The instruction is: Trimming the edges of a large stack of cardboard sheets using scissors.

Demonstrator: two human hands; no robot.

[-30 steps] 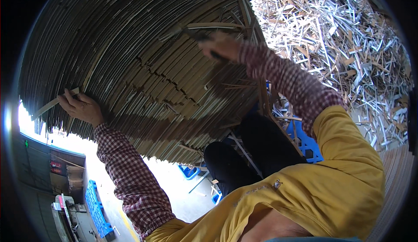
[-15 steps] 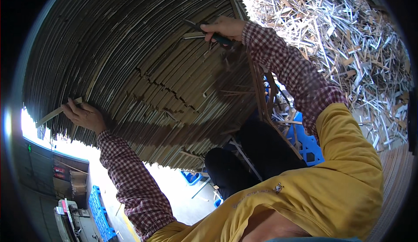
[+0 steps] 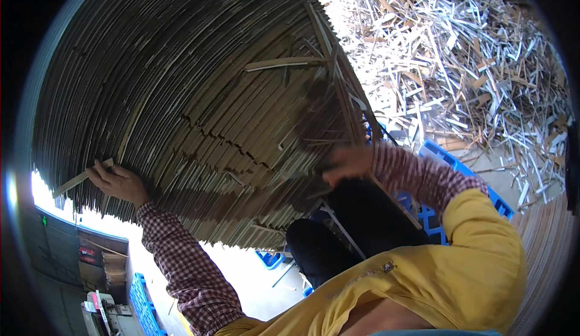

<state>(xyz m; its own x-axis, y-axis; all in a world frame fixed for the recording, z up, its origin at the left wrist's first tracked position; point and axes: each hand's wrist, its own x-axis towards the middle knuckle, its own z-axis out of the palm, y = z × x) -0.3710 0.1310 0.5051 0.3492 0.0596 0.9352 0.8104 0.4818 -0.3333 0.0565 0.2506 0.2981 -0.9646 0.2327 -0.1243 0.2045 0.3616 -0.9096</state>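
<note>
A huge stack of cardboard sheets [image 3: 151, 88], seen at its layered edges, fills the upper left. At its left side my left hand [image 3: 119, 185] is closed round a pale narrow cardboard strip [image 3: 75, 183] that juts out past the stack's lower edge. My right hand [image 3: 350, 165] is smeared by motion, just above my dark-trousered knee, so its fingers and anything in them cannot be made out. Farther up the stack, a loose cardboard strip [image 3: 284, 63] sticks out toward the right, near a bent upright strip [image 3: 320, 31].
A large heap of white and brown offcut strips [image 3: 435, 64] covers the floor at the upper right. Blue plastic pallets [image 3: 465, 170] lie near my right elbow, and another blue pallet [image 3: 140, 303] stands at lower left beside a grey machine [image 3: 115, 315].
My right hand has swept down from the upper stack to near my knee; the green-handled tool it held is no longer discernible. My left hand keeps its grip on the strip.
</note>
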